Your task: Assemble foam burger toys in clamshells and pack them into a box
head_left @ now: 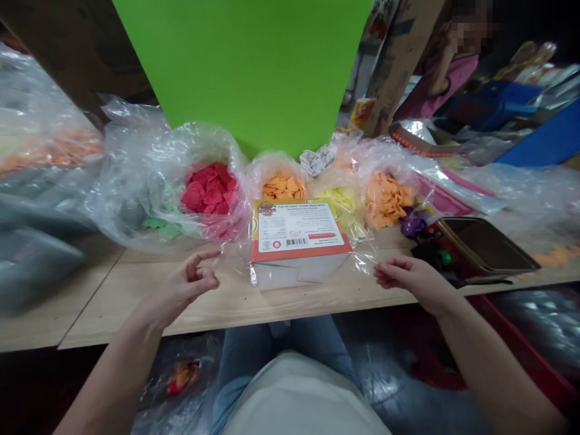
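Observation:
A cardboard box [296, 232] with an orange edge, a white printed label and a barcode lies in front of me. Clear plastic film [364, 261] shows at its sides. To the left of the box, my left hand [193, 279] hovers over the table edge, index finger stretched out and apart from the thumb. My right hand [399, 275] is on the other side, fingertips pressed together close to the film. Whether it pinches any of that film is not visible.
Behind the box stand clear bags of red petal-shaped pieces [212, 190], orange pieces [284, 186] and yellow pieces [339, 198]. A green panel [254, 72] rises at the back. A dark tray [487, 244] sits at right. A person [437, 84] is beyond.

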A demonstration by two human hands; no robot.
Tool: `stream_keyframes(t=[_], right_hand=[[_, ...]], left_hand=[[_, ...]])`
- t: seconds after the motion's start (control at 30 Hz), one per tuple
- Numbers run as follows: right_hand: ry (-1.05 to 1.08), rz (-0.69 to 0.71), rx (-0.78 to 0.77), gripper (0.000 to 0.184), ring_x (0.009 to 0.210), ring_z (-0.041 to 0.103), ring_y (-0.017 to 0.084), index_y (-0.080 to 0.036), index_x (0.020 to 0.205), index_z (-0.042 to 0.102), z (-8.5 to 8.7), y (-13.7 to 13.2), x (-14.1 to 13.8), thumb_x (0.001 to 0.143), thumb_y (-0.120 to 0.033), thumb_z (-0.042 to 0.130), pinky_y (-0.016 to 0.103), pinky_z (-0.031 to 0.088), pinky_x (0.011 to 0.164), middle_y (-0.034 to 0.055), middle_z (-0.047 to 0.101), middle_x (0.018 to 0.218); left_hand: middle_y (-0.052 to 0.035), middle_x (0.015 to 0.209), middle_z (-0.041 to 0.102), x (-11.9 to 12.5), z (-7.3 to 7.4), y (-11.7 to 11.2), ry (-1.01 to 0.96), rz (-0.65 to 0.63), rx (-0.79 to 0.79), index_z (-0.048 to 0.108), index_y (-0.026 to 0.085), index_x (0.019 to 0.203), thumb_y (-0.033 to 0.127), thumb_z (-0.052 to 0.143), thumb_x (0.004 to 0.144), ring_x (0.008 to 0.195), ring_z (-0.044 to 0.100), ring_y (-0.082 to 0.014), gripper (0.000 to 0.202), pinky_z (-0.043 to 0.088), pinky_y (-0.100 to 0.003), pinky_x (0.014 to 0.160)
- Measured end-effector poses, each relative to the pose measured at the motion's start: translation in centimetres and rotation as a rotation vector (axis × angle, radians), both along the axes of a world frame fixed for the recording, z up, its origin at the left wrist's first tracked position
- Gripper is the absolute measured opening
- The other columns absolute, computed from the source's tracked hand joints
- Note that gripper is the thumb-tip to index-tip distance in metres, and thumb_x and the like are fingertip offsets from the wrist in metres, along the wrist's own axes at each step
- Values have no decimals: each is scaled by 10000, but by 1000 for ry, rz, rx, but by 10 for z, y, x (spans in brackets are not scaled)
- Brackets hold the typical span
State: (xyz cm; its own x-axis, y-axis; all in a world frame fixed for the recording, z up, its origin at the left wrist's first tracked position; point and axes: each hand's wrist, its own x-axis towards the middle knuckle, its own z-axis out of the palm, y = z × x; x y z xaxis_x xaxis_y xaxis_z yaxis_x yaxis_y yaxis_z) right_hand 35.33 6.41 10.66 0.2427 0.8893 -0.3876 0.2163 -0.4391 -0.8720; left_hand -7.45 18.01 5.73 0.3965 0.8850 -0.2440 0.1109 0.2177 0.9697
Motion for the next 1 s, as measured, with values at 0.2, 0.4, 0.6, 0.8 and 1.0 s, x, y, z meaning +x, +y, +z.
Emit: stream_keyframes(t=[0.2, 0.4, 0.6, 0.8, 1.0], right_hand=[[-72, -59, 190, 375, 713, 608, 175, -156, 794, 670, -27, 21, 1, 656, -504, 654, 326, 508, 700, 62, 665, 749], [-102, -118, 442, 340, 734, 602, 179, -177, 806, 657, -46, 65, -7, 691, -493, 606, 340, 512, 687, 47, 653, 754], [241, -198, 540, 243, 763, 575, 136, -187, 765, 629, -73, 113, -31, 668, -409, 616, 298, 484, 740, 3, 633, 793], [332, -128, 508, 166, 674, 540, 126, -187, 709, 567, -70, 149, -60, 674, -349, 557, 253, 444, 643, -24, 601, 710], [-37, -240, 572, 144, 589, 469, 120, -189, 753, 517, -69, 164, -78, 678, -312, 524, 240, 374, 563, -30, 541, 647]], left_hand=[[40, 633, 528, 3, 13, 8, 191, 21, 118, 439, 226, 1258, 351, 695, 666, 620, 480, -100, 657, 394, -208, 608], [41, 611, 539, -1, 21, 7, 301, 99, 202, 398, 241, 1297, 401, 711, 624, 621, 501, -132, 759, 411, -234, 603], [35, 613, 528, 9, 18, 3, 329, 128, 151, 441, 202, 1263, 428, 700, 626, 617, 499, -120, 724, 401, -224, 601], [52, 572, 508, 6, 5, 6, 294, 181, 160, 293, 192, 1351, 414, 697, 631, 582, 488, -116, 856, 399, -235, 603], [52, 606, 481, 13, -3, -1, 291, 174, 98, 310, 175, 1331, 408, 662, 673, 607, 466, -112, 782, 375, -236, 592]])
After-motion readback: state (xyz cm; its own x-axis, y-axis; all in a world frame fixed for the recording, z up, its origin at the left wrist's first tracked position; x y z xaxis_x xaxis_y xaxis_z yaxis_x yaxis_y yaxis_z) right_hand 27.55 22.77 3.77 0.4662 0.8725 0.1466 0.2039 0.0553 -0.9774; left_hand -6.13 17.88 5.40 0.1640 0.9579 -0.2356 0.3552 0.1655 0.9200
